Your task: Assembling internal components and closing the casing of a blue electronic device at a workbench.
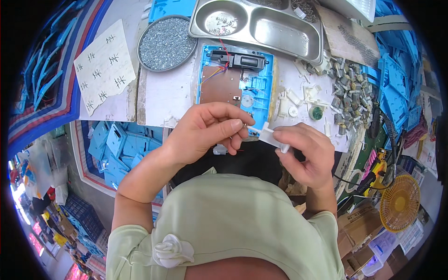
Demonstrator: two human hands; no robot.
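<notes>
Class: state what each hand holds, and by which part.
Both the left hand and right hand pinch one small white plastic part, left at its thin end, right at its wider end.

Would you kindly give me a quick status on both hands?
Left hand and right hand pinching small white plastic part together. Blue housing on bench beyond. Nothing blocking.

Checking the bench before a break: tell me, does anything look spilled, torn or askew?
The paper sheet at the left has a ragged, torn lower edge. Small grey parts lie in a loose heap at the right, outside the steel tray.
</notes>
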